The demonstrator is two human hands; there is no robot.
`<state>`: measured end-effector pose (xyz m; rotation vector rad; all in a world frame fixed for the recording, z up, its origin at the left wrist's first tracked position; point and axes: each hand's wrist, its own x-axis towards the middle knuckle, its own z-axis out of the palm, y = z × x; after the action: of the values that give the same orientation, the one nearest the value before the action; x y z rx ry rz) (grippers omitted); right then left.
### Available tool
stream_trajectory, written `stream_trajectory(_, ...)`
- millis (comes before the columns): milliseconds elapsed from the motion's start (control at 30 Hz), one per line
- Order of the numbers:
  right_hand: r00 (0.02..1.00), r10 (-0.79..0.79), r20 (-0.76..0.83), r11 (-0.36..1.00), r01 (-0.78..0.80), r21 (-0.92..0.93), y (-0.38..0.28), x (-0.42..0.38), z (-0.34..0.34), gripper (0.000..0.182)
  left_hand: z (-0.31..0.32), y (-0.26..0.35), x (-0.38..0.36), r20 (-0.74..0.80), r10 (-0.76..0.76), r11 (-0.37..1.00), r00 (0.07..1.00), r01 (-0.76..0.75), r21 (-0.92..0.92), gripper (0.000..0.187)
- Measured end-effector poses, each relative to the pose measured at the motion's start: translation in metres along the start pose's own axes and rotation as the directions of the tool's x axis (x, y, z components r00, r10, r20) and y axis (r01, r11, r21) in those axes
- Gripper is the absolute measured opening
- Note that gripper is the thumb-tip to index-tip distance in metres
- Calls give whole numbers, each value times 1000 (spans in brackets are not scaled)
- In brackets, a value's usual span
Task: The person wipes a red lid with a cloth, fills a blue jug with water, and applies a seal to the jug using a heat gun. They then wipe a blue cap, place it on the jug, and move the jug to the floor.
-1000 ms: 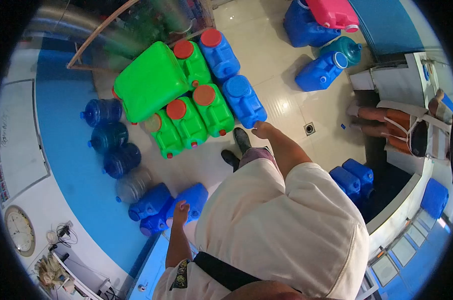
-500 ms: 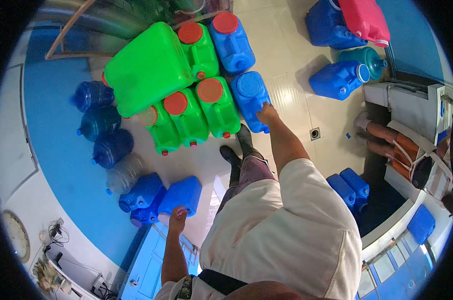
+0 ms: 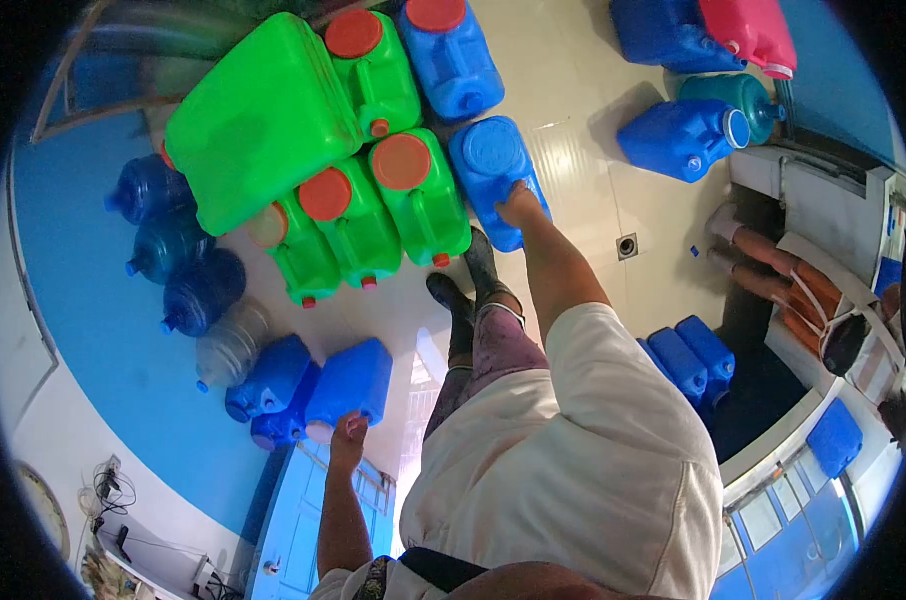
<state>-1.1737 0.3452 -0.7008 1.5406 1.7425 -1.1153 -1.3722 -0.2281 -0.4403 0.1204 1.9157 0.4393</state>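
My right hand [image 3: 519, 206] is closed on the handle of a blue water jug [image 3: 491, 150] that stands upright, with a wide blue lid on top. Beside it on the left are several green jugs [image 3: 418, 195] with red lids, and a blue jug [image 3: 453, 65] with a red lid stands just beyond. A large green jug [image 3: 263, 125] lies on its side across some of the others. My left hand [image 3: 349, 440] hangs low with its fingers curled; something pinkish shows at the fingers, too small to name. Below it in view lies a blue jug [image 3: 353, 385].
Round water bottles [image 3: 203, 290] line the blue wall at left. More blue jugs [image 3: 673, 150] and a pink jug [image 3: 748, 35] stand at upper right. A floor drain [image 3: 627, 246] is set in the tiles. Another person [image 3: 813, 300] is at the right edge.
The view has shifted, so the jugs at left sit further left and higher. My right hand stays on the blue jug's handle, and my left hand keeps its curled pose.
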Motion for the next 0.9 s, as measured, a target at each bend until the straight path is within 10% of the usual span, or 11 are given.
stream_trajectory(667, 918, 51, -394, 999, -46, 20, 26, -240, -110, 64, 4, 28, -5, -107, 327, 944, 939, -330, -8, 42)
stream_trajectory(900, 761, -437, -481, 896, 416, -156, 45, -382, -223, 49, -2, 102, -23, -165, 545, 837, 822, -547, 37, 37)
